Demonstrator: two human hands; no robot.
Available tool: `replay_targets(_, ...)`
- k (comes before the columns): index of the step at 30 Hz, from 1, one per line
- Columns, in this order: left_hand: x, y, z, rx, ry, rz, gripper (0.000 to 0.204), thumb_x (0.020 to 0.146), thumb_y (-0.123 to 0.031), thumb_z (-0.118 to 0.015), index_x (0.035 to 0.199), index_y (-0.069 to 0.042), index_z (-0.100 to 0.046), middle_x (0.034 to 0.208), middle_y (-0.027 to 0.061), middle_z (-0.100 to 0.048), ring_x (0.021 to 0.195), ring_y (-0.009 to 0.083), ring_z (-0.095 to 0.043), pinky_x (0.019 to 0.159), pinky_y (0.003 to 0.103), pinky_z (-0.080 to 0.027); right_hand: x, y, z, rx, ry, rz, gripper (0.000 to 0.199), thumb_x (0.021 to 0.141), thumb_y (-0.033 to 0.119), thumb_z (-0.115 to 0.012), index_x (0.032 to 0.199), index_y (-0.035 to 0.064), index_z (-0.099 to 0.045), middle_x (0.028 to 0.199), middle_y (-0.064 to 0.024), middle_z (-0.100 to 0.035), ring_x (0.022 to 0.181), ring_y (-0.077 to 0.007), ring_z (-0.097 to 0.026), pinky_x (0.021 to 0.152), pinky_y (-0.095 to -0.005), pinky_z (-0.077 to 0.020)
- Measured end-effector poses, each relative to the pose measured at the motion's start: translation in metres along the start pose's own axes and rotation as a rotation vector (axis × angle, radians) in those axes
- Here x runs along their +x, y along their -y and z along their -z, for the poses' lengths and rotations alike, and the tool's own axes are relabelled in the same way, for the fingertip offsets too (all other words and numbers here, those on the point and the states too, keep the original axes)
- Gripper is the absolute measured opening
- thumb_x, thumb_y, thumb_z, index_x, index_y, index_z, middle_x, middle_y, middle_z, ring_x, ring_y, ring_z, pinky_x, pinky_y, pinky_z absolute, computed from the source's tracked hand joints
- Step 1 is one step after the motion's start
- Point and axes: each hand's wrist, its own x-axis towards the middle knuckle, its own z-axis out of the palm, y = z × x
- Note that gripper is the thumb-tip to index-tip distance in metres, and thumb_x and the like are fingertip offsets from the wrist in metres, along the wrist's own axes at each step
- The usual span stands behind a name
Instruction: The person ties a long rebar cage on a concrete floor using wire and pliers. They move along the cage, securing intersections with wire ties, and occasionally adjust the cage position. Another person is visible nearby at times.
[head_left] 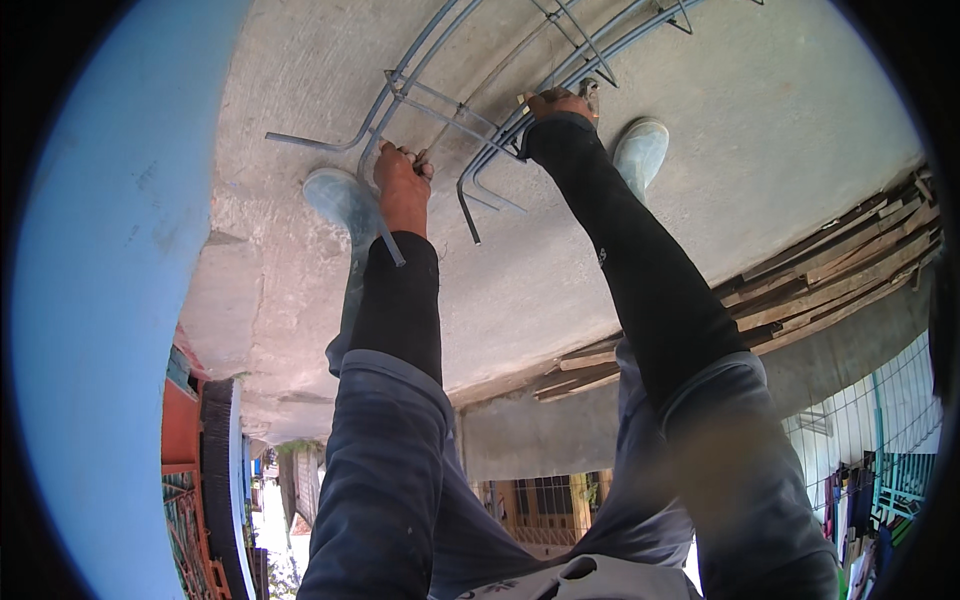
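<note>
A cage of grey steel rebar (pixel 430 35), with long bars tied through square stirrups, lies on the concrete ahead of me. Several of its bars end in bends toward me. My left hand (pixel 403 180) is closed at the left bars, its curled fingers against a bent rebar beside the near stirrup (pixel 440 112). Over the right-hand bundle of bars, my right hand (pixel 562 106) is closed round a worn metal tool (pixel 590 90); its stubby head sticks out by the knuckles, and the rest is hidden in the fist. Black sleeves cover both forearms.
My pale rubber boots stand on the concrete floor (pixel 520 310), the left boot (pixel 335 195) by the bent bar ends and the right boot (pixel 642 150) beyond the right hand. Stacked timber strips (pixel 840 260) lie at the right. A blue wall (pixel 110 250) borders the left side.
</note>
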Motion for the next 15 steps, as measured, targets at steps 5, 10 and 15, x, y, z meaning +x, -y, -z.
replay_targets(5,0.002,-0.004,0.005,0.034,-0.035,-0.035,0.030,0.101,-0.035,-0.038,0.084,-0.012,-0.044,0.072,0.0005,-0.042,0.057,0.0153,-0.039,0.048,0.029,-0.033,0.004,0.001,0.004,-0.069,0.029,-0.049,0.040,0.083,0.040,-0.068,0.094,0.0017,-0.069,0.092,-0.0175,-0.070,0.088,-0.0323,-0.067,0.081,-0.0392,-0.0499)
replay_targets(10,-0.004,-0.011,0.002,0.012,0.005,-0.012,0.020,0.098,-0.026,-0.041,0.085,-0.010,-0.044,0.074,0.0013,-0.041,0.059,0.0156,-0.039,0.048,0.030,-0.030,-0.025,-0.045,0.003,-0.002,0.137,-0.079,0.042,0.078,0.050,-0.072,0.095,0.0106,-0.071,0.077,-0.0128,-0.067,0.081,-0.0264,-0.067,0.079,-0.0368,-0.0498)
replay_targets(15,-0.002,-0.011,0.006,0.010,-0.008,-0.006,0.016,0.096,-0.022,-0.041,0.086,-0.010,-0.044,0.073,0.0011,-0.040,0.059,0.0155,-0.038,0.048,0.030,-0.029,-0.031,-0.031,-0.004,0.035,0.074,-0.014,0.039,0.083,0.042,-0.069,0.097,0.0057,-0.069,0.085,-0.0167,-0.069,0.084,-0.0277,-0.068,0.080,-0.0376,-0.0501)
